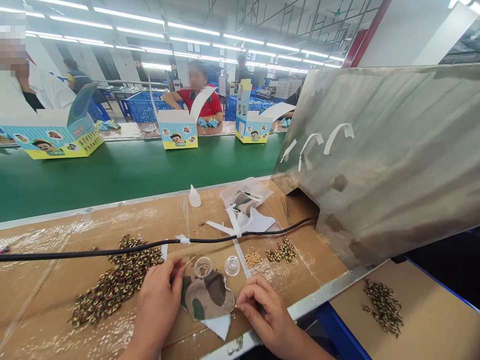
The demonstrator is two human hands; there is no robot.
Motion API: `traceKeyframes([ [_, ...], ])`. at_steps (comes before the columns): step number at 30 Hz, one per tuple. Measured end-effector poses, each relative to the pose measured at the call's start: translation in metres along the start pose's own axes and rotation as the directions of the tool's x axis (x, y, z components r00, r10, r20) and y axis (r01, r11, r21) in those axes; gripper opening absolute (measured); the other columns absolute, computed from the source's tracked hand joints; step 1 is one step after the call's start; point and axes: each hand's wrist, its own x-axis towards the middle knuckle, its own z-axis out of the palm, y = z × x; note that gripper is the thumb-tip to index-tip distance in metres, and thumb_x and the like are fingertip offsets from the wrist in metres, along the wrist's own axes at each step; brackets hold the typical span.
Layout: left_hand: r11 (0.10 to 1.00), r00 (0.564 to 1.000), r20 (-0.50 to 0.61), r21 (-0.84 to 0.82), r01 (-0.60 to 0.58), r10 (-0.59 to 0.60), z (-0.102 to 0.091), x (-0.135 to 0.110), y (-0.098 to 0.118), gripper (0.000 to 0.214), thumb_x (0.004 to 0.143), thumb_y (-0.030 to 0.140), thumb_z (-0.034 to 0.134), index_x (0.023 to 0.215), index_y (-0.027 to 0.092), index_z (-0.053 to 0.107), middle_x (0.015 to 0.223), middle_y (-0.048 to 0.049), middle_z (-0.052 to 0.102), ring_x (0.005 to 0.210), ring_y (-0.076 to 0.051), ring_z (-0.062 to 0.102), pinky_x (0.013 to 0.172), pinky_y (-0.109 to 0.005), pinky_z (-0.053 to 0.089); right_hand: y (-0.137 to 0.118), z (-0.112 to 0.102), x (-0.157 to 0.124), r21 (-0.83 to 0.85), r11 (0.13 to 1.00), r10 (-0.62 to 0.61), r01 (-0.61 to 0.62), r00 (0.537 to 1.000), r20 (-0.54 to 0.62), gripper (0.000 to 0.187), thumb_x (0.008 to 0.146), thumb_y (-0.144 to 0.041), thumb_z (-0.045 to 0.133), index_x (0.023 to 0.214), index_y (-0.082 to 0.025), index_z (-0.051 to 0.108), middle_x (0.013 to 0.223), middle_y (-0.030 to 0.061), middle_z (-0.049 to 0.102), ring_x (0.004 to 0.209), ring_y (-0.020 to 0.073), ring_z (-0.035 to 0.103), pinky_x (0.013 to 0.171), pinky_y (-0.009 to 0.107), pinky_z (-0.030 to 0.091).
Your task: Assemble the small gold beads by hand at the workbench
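Note:
My left hand (157,300) pinches a thin pale stick (189,261) between its fingertips, just above a mottled brown-and-green camouflage-patterned piece (207,297) lying on the cardboard. My right hand (262,311) holds that piece's right edge with its fingertips. Two small clear plastic cups (203,267) sit just beyond the piece, the second (232,265) nearer my right hand. A large heap of small speckled brown pieces (116,282) lies left of my left hand. Whatever my right fingertips pinch is partly hidden.
A black cable (123,248) is taped across the cardboard-covered bench (45,300). Beyond it stand a glue bottle (194,196) and a plastic tray (245,197). A stained metal sheet (375,160) rises at right. A green conveyor belt (112,175) carries printed boxes; a co-worker (198,97) sits across it.

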Motion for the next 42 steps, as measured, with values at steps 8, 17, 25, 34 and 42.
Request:
traceKeyframes([
  [8, 1.0, 0.997, -0.076, 0.027, -0.015, 0.017, -0.018, -0.014, -0.008, 0.023, 0.082, 0.04, 0.048, 0.088, 0.023, 0.062, 0.087, -0.0121, 0.073, 0.085, -0.031, 0.063, 0.081, -0.046, 0.046, -0.001, -0.001, -0.001, -0.006, 1.0, 0.011, -0.011, 1.0, 0.0, 0.015, 0.094, -0.025, 0.047, 0.087, -0.018, 0.059, 0.082, 0.0037, 0.052, 0.069, 0.0135, 0.052, 0.061, 0.024, 0.042],
  [17, 0.996, 0.992, -0.09, -0.003, 0.088, -0.088, -0.032, -0.057, -0.006, 0.024, 0.082, 0.043, 0.048, 0.084, 0.025, 0.065, 0.083, -0.008, 0.073, 0.079, -0.027, 0.065, 0.068, -0.039, 0.051, 0.001, -0.001, -0.002, 0.01, 1.0, 0.015, -0.015, 1.0, 0.006, 0.015, 0.094, -0.025, 0.045, 0.087, -0.02, 0.058, 0.082, 0.0033, 0.052, 0.072, 0.0148, 0.053, 0.063, 0.024, 0.042],
  [25, 0.956, 0.956, -0.198, 0.159, 0.248, -0.215, -0.069, -0.047, -0.039, 0.03, 0.079, 0.038, 0.045, 0.071, 0.02, 0.068, 0.073, -0.0152, 0.072, 0.073, -0.034, 0.063, 0.07, -0.048, 0.051, 0.004, -0.001, -0.003, -0.007, 1.0, -0.014, 0.014, 1.0, 0.019, 0.017, 0.095, -0.023, 0.044, 0.085, -0.021, 0.057, 0.08, 0.0023, 0.052, 0.072, 0.0151, 0.053, 0.063, 0.023, 0.043],
  [34, 0.975, 0.988, -0.09, 0.171, 0.14, -0.126, -0.047, -0.025, -0.046, 0.032, 0.079, 0.036, 0.045, 0.077, 0.021, 0.073, 0.077, -0.0125, 0.073, 0.074, -0.031, 0.062, 0.076, -0.045, 0.048, 0.005, -0.001, -0.002, -0.029, 1.0, -0.011, 0.011, 1.0, 0.01, 0.017, 0.096, -0.025, 0.043, 0.085, -0.021, 0.056, 0.081, 0.0028, 0.052, 0.073, 0.0152, 0.054, 0.063, 0.024, 0.043],
  [42, 0.975, 0.989, -0.075, 0.173, 0.137, -0.126, -0.046, -0.017, -0.044, 0.026, 0.078, 0.033, 0.043, 0.071, 0.023, 0.066, 0.077, -0.014, 0.072, 0.076, -0.033, 0.06, 0.078, -0.048, 0.045, 0.006, -0.001, -0.002, 0.011, 1.0, 0.02, -0.021, 0.999, 0.033, 0.016, 0.095, -0.025, 0.044, 0.086, -0.02, 0.057, 0.083, 0.0033, 0.052, 0.076, 0.0152, 0.054, 0.066, 0.024, 0.042],
])
